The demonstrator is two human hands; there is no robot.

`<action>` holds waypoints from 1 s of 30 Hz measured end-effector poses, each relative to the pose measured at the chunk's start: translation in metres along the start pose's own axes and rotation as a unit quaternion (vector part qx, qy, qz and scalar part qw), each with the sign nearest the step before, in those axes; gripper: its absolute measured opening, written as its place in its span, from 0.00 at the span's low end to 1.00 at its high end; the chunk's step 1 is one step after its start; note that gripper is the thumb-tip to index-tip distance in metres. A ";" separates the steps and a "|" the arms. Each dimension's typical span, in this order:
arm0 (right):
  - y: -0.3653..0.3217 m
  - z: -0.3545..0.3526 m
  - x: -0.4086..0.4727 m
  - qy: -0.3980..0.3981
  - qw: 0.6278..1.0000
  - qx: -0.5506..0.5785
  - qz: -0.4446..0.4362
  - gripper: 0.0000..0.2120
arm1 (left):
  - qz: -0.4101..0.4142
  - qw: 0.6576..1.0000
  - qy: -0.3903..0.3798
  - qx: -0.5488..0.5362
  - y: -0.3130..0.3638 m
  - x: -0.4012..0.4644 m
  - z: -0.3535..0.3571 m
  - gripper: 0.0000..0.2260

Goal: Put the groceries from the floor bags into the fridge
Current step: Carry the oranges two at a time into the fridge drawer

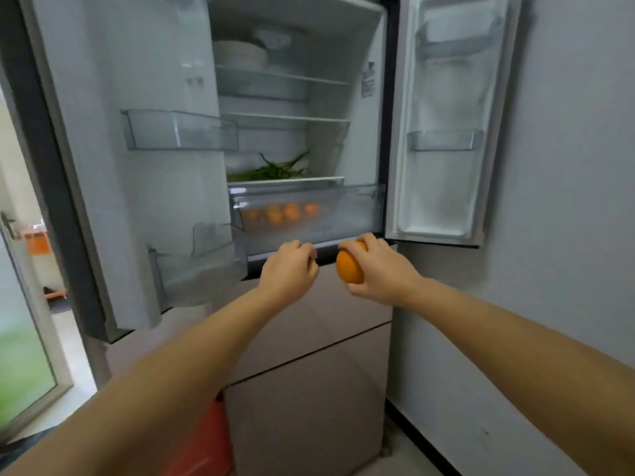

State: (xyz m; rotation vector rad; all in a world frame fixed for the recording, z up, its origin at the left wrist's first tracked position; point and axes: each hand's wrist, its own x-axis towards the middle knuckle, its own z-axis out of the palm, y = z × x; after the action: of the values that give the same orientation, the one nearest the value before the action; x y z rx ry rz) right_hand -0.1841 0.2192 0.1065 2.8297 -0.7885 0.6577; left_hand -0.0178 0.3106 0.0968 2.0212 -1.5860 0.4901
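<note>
The fridge stands with both upper doors swung wide. My right hand grips an orange just below the clear crisper drawer. Several oranges lie inside that drawer. My left hand is curled at the drawer's lower front edge, fingers closed; whether it grips the edge is unclear. Green leafy vegetables lie on the shelf above the drawer. A red bag shows on the floor under my left forearm.
The left door carries clear bins; the right door has one too. White bowls sit on the top shelf. Closed lower fridge drawers are below my hands. A grey wall is right, a glass door left.
</note>
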 end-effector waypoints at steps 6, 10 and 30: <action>0.074 -0.011 0.136 0.080 0.997 0.021 -0.002 0.34 | -0.003 0.998 0.069 -0.010 -0.016 0.160 0.032 0.10; 0.120 -0.012 0.218 0.109 0.991 0.076 0.018 0.33 | -0.027 0.995 0.094 0.010 -0.034 0.259 0.048 0.11; 0.174 0.187 0.547 -0.465 0.871 0.026 -0.154 0.25 | -0.284 0.941 -0.166 0.078 -0.095 0.371 0.107 0.19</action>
State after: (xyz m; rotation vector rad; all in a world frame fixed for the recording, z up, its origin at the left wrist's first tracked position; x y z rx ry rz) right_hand 0.2163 -0.2264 0.1833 3.1283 -0.3539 -0.8140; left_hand 0.1632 -0.0256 0.2074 2.6536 -1.0619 0.0522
